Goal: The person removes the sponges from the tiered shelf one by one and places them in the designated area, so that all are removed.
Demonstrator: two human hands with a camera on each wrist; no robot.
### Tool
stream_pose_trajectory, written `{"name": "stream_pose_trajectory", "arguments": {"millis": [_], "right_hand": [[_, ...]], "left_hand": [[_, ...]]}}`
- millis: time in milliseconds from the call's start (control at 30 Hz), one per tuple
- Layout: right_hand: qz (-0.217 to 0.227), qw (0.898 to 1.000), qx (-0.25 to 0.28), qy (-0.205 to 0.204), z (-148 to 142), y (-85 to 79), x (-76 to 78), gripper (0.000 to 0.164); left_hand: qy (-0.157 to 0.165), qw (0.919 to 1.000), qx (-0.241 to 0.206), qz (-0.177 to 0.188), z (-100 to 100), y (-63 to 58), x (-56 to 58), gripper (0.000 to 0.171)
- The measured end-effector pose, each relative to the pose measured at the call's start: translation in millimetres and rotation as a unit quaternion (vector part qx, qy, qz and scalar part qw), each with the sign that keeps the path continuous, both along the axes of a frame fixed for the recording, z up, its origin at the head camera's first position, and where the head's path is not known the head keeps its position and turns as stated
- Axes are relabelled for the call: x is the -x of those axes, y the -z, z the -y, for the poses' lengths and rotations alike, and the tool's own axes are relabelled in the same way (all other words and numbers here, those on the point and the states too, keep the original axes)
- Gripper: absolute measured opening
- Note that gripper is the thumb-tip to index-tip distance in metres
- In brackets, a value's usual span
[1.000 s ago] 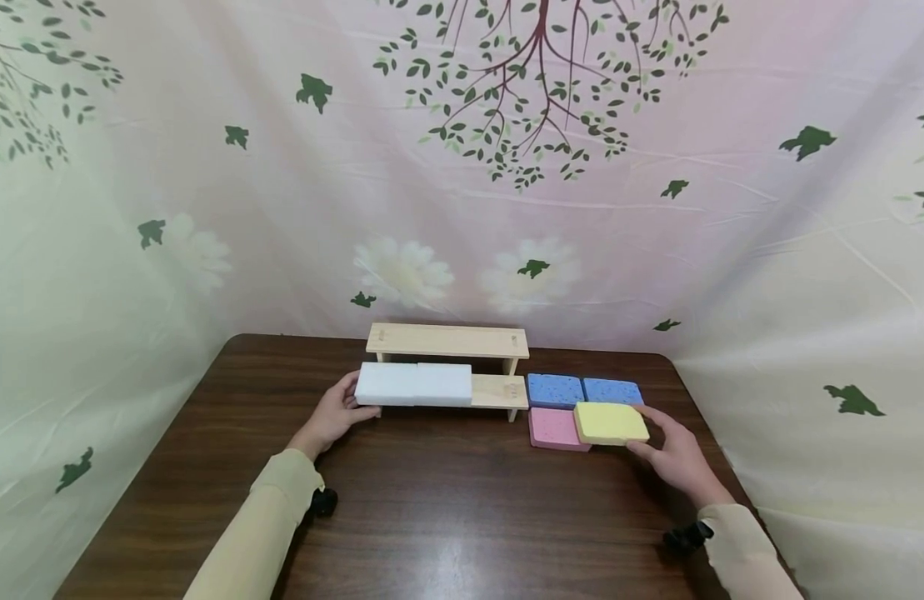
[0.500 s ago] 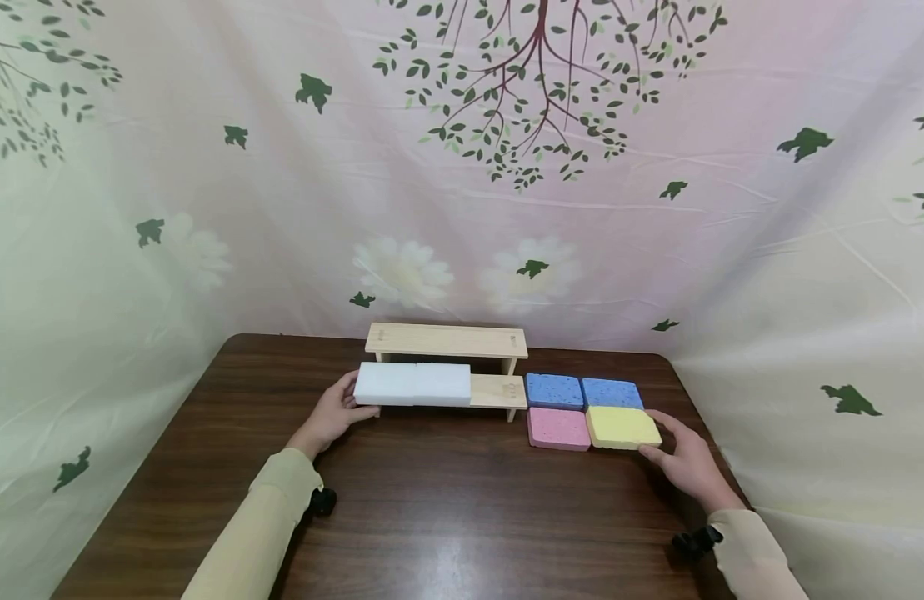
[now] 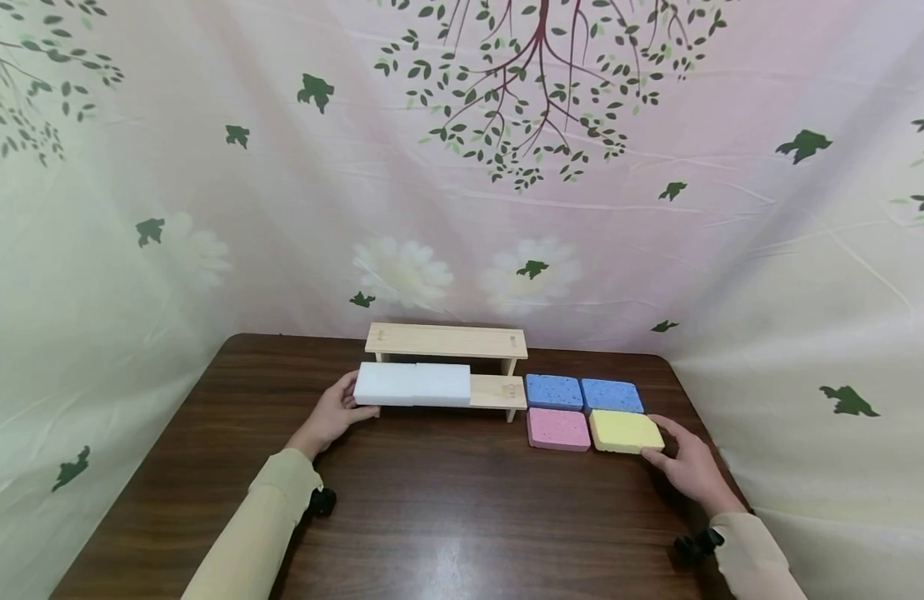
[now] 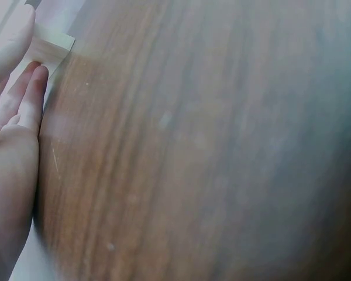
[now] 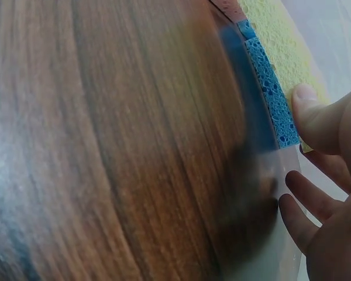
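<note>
Yellow sponge is pinched at right end by nearer right hand; lies left of that hand, long axis side to side, just right of pink sponge. Left end of white block bracketed by left hand; whether gripped, cannot be told.

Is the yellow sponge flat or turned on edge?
Flat: in the head view, the yellow sponge shows its broad face upward, with a thin front side below.
</note>
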State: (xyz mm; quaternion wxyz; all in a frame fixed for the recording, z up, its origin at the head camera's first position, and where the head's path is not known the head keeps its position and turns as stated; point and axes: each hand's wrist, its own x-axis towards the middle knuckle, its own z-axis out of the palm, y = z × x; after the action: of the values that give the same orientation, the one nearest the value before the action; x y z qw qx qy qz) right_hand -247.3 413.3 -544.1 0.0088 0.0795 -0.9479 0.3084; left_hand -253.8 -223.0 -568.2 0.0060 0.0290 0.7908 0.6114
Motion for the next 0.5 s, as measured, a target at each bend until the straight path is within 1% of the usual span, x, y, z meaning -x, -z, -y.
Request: {"name": "stream_pose_trajectory", "arguments": {"millis": [267, 500], "right_hand": [[-0.002, 1.0, -0.01, -0.001, -0.4, 3.7, -0.4, 0.069], [-0.002, 1.0, -0.014, -0.003, -0.8, 6.2, 0.1, 0.07]], "left_hand": [[-0.001, 1.0, 0.001, 0.006, 0.4, 0.9, 0.6, 0.089], [0.0, 1.0, -0.004, 0.008, 1.6, 1.3, 0.2, 0.091]]}}
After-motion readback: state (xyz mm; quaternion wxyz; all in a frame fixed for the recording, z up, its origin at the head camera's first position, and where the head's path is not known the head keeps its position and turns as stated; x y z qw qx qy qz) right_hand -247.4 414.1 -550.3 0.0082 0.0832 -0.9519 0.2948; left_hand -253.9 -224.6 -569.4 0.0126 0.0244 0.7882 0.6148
